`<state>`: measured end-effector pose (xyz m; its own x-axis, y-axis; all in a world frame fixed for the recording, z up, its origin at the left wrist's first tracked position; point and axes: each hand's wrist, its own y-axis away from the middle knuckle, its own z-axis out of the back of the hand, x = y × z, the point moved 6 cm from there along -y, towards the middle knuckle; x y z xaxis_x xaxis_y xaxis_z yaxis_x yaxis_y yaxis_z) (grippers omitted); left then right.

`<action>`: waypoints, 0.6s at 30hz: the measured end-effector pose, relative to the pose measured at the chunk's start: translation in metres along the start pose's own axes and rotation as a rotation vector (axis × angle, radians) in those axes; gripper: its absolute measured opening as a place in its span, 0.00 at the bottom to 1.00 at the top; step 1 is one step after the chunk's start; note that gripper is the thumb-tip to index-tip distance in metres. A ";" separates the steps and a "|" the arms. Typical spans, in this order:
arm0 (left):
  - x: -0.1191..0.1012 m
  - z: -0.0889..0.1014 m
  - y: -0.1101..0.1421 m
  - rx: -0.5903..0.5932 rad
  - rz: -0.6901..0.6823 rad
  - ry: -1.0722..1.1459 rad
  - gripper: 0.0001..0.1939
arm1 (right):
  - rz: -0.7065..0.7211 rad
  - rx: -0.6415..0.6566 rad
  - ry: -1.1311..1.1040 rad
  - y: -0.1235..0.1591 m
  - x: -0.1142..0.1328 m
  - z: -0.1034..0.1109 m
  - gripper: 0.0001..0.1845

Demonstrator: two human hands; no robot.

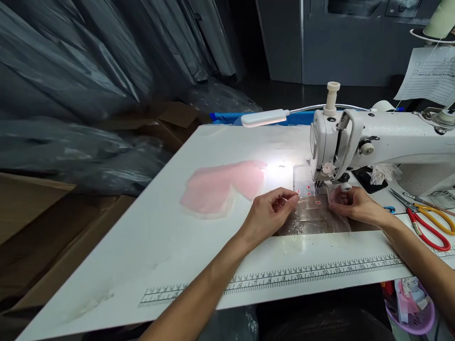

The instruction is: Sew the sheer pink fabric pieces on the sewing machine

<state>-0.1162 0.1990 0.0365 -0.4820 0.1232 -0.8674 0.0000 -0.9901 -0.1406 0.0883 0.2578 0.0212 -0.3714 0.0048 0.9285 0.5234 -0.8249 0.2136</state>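
Note:
At the white sewing machine (336, 137), both hands are close to the needle area. My left hand (272, 208) is closed in a pinch to the left of the presser foot; what sits between its fingertips is too small to name. A thin sheer pinkish fabric (336, 196) is pinched in my right hand (357, 206), just right of the foot. Under and between the hands lies a clear, shiny sheet (309, 215) dotted with several small red marks. Flat on the table to the left rests a pink fabric piece (223, 187) with a pale edge.
Scissors with red (428, 232) and yellow handles lie right of my right forearm. A printed ruler (284, 279) runs along the table's front edge. A lamp head (265, 118) hangs behind. Below right stands a purple basket (424, 319) of scraps; cardboard boxes (64, 246) are left.

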 end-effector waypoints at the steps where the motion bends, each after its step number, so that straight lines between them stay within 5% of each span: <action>1: 0.003 -0.003 0.000 0.041 0.089 0.108 0.18 | -0.027 0.033 -0.054 -0.001 0.003 -0.007 0.13; 7: 0.008 -0.016 0.004 0.195 0.329 0.366 0.30 | -0.032 0.261 -0.234 -0.009 0.021 -0.044 0.10; 13: 0.011 -0.012 0.006 0.156 0.371 0.239 0.25 | 0.255 -0.014 0.431 -0.003 0.017 -0.015 0.14; 18: 0.006 -0.003 0.009 0.295 0.301 0.101 0.19 | 0.617 0.005 0.803 0.014 0.015 -0.025 0.20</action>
<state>-0.1167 0.1913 0.0283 -0.4105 -0.1828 -0.8933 -0.1297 -0.9580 0.2556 0.0710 0.2318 0.0305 -0.4401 -0.8047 0.3984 0.8006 -0.5526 -0.2318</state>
